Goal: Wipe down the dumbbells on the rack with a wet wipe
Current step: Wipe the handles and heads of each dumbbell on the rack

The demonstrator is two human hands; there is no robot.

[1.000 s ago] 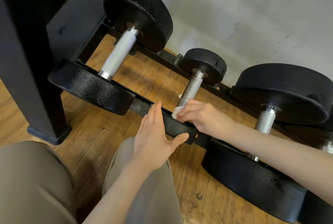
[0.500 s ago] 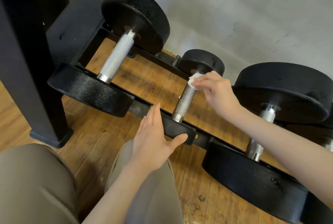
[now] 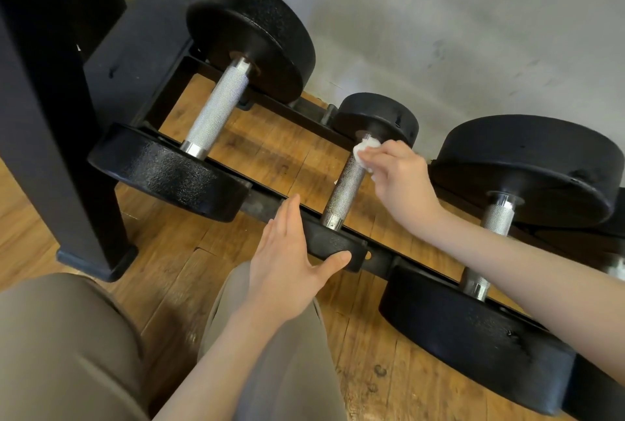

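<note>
Three dumbbells lie across the black rack (image 3: pixel 270 204), and the small middle dumbbell (image 3: pixel 348 183) serves as landmark. At the far end of its knurled handle, just under the far plate, the right hand (image 3: pixel 399 180) pinches a crumpled white wet wipe (image 3: pixel 363 150) against the metal. The left hand (image 3: pixel 287 258) rests with straight fingers on its near plate, thumb along the plate's edge. Bare wooden floor (image 3: pixel 270 150) shows between it and the large left dumbbell (image 3: pixel 220 109); the right dumbbell (image 3: pixel 500 214) sits closer.
</note>
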